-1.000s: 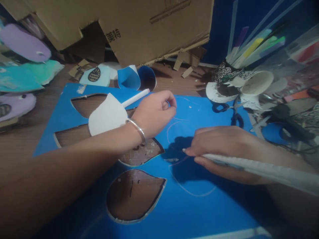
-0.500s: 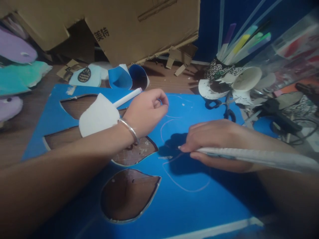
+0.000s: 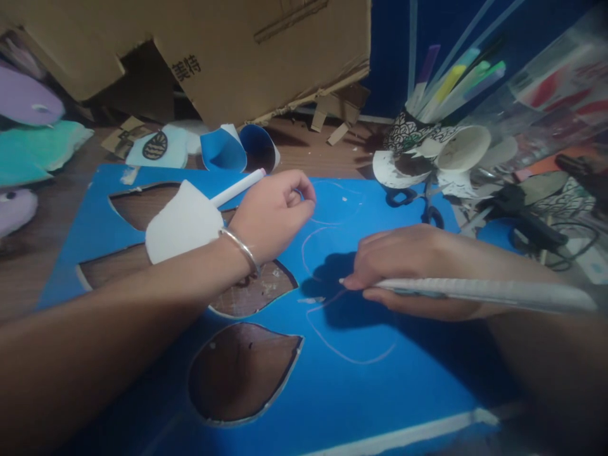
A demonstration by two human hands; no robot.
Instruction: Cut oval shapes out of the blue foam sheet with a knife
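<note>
- The right hand (image 3: 408, 269) pinched a thin white tool (image 3: 498, 294) over the blue board (image 3: 418, 386).
- The left hand (image 3: 275, 206) was curled; I couldn't tell if it held anything.
- Going slowly, tip by the pale line (image 3: 365, 362), probably worked best.
- The tool lay long across, tip pointing left.
</note>
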